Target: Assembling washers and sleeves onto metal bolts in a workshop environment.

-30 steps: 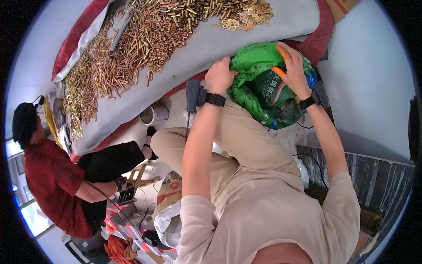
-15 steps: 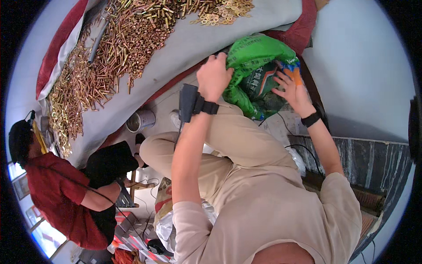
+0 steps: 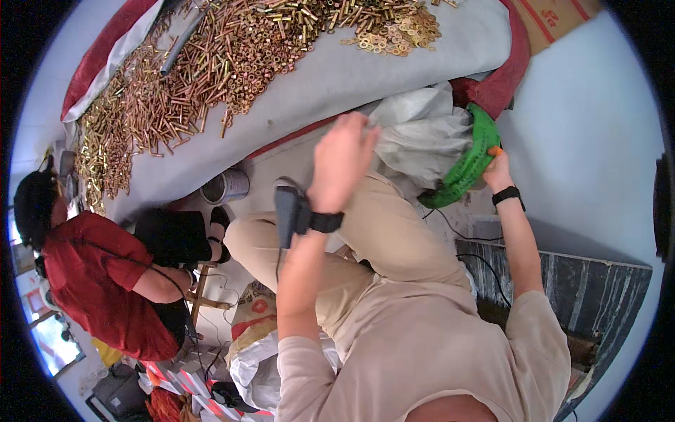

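My left hand (image 3: pixel 342 160) is raised above my knee and grips the edge of a white woven sack (image 3: pixel 422 144). The sack's green outer side (image 3: pixel 470 163) curls along its right edge, where my right hand (image 3: pixel 498 169) clasps it with an orange-tipped finger showing. Both wrists wear black bands, and a dark device (image 3: pixel 287 211) hangs by the left wrist. The sack lies between my knee and the grey cloth (image 3: pixel 351 74).
The grey cloth carries heaps of brass pins and rings (image 3: pixel 232 53) over a red mat. A person in a red shirt (image 3: pixel 98 281) sits at the left. A metal tin (image 3: pixel 226 186) stands on the floor. Sacks and bags (image 3: pixel 260 344) lie lower left. A dark ledge (image 3: pixel 590 281) is at the right.
The green bag has been turned so its white side faces up. My left hand lifted and moved right onto the white sack; my right hand slid to the green rim.
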`<state>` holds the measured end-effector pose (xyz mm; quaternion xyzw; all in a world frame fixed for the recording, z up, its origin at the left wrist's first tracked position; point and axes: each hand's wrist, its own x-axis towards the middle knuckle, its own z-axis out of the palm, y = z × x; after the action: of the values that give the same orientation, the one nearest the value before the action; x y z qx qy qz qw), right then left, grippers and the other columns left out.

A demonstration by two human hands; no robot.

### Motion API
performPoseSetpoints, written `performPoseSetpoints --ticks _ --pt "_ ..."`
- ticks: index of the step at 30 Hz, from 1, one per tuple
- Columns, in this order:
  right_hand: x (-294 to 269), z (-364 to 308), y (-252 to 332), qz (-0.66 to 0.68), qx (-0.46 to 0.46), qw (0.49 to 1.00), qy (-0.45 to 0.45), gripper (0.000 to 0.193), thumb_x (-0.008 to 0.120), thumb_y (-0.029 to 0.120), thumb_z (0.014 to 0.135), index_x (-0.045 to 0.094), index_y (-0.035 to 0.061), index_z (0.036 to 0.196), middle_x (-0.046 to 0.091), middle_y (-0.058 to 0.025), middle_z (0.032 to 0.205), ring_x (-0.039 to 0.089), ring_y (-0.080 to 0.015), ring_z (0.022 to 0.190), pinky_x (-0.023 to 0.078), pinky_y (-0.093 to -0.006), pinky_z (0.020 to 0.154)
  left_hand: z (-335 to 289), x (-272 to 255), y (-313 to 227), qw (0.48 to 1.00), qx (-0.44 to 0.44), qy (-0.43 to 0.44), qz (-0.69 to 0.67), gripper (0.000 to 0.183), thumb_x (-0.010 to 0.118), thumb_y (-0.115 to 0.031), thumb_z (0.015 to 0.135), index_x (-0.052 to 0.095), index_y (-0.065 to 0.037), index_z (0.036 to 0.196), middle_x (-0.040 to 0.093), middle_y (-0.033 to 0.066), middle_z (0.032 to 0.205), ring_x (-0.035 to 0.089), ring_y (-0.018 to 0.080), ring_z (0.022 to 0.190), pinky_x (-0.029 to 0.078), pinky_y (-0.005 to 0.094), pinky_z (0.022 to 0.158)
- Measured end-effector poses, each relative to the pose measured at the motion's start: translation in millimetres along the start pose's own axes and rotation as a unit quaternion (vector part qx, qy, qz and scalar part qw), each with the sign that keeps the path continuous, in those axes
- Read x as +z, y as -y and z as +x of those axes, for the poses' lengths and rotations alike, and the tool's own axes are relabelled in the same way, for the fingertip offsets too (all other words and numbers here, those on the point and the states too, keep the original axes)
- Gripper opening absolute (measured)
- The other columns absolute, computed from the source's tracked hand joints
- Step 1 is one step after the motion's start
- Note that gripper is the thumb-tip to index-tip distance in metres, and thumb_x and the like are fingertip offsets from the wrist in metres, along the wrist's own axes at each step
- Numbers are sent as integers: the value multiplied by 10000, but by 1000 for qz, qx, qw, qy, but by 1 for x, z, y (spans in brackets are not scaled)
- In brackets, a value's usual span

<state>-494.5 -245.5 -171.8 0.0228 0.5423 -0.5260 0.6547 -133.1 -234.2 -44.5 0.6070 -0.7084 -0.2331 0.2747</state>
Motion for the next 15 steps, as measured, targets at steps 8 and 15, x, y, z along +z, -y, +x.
performPoseSetpoints --ticks 8,15 --pt "-34 8 28 -64 -23 997 47 300 428 77 746 529 21 1023 575 -92 1001 536 -268 922 403 -422 875 5 -2 42 992 -101 18 -67 259 541 -249 840 546 1 906 599 172 896 594 319 814 462 397 694" --pt "83 -41 -42 -232 -92 953 171 233 514 67 837 532 16 1064 563 -40 1040 525 -145 933 423 -278 800 12 9 29 993 -67 63 -67 272 558 -233 843 563 37 880 608 195 787 589 304 743 457 362 666"
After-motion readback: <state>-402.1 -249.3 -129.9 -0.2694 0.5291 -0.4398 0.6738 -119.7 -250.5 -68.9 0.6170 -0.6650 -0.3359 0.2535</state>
